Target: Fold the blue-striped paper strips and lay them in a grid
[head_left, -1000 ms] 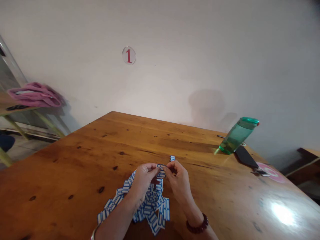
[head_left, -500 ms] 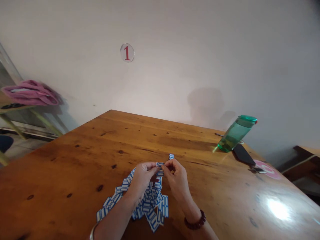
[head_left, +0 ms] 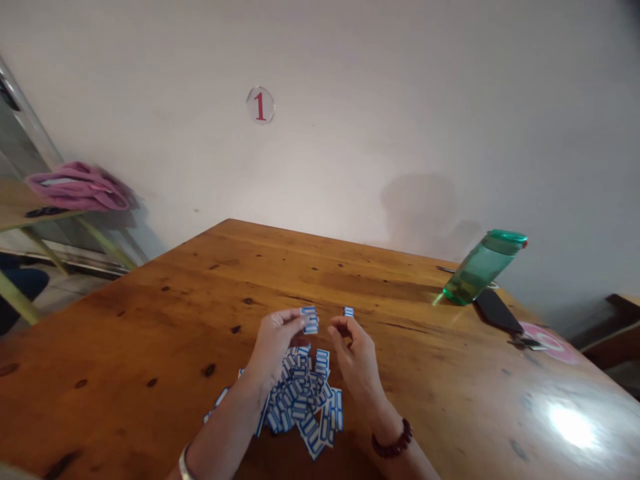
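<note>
My left hand [head_left: 275, 343] is closed, pinching a small blue-and-white label sheet [head_left: 311, 321] between thumb and fingers above the table. Just to its right, my right hand [head_left: 356, 353] is half curled, its thumb and index finger slightly apart with no visible object between them. Below and between the hands lies a loose pile of blue-and-white label sheets [head_left: 295, 397], partly covered by my left hand and forearm. Behind my right fingers another small label piece [head_left: 349, 311] lies on the table.
The wooden table [head_left: 150, 327] reaches to a wall with a round number sign [head_left: 261, 105]. At the right are a tilted green bottle [head_left: 483, 270], a dark flat case [head_left: 497, 312] and a pink disc [head_left: 550, 343]. A pink cloth [head_left: 80, 187] rests on a side table at left.
My right fingers have come away from the label sheet, which my left hand now holds alone, a little further left and higher. The view has turned slightly left.
</note>
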Available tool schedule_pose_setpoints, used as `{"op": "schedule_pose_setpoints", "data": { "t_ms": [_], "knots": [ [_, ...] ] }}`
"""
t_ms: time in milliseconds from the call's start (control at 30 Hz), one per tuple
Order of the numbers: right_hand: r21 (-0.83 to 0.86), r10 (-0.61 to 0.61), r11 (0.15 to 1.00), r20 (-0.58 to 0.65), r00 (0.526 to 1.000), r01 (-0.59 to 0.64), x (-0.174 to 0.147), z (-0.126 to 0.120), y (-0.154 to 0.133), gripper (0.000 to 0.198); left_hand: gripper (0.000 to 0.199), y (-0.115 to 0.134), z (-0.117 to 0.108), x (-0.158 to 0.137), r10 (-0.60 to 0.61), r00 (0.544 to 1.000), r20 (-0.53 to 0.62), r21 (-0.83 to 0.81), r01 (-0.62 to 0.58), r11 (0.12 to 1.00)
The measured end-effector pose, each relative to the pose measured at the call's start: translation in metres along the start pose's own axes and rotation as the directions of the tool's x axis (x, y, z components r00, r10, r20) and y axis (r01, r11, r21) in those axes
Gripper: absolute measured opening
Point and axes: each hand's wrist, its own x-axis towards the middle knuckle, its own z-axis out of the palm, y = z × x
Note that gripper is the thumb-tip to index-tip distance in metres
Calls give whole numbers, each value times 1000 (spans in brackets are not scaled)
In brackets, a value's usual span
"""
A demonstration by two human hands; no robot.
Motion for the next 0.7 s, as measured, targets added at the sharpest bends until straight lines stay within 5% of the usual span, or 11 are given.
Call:
{"op": "schedule_pose_setpoints", "data": {
  "t_ms": [133,367,533,700],
  "knots": [
    [-189,-97,973,192,977,134,-7,9,0,28,10,17,-16,7,25,981,-193,-263,-76,962],
    [-439,-48,832,554,831,340,-16,22,-14,41,10,24,-24,6,41,970,-240,-377,-132,917],
    [-451,-17,806,630,777,383,-16,23,-15,38,10,23,-28,8,53,965,-258,-396,-156,905],
    [-519,19,783,570,821,342,-14,20,-14,32,9,25,-30,9,42,961,-274,-417,-158,895]
  ]
}}
